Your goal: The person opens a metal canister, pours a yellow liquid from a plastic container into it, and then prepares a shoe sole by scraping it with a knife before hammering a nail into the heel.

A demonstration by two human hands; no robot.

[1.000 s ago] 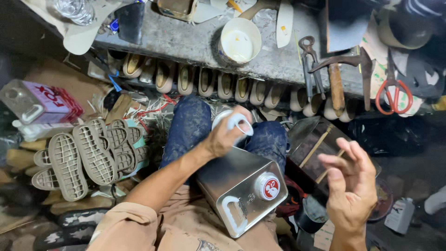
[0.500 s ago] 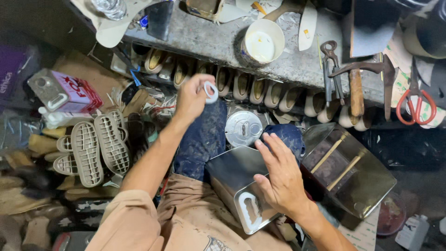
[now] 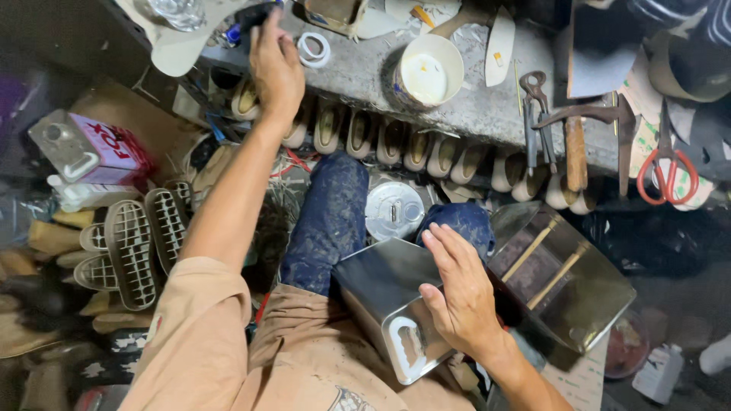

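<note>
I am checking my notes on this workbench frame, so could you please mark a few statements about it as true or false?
1. The right hand rests on a rectangular metal can lying on the person's lap. True.
2. The left hand grips the red-handled scissors. False: it reaches over the bench near a white ring; the scissors lie untouched at the far right.
3. A white tub stands on the stone bench. True.
4. The hammer is held in the right hand. False: it lies on the bench beside the pliers.
</note>
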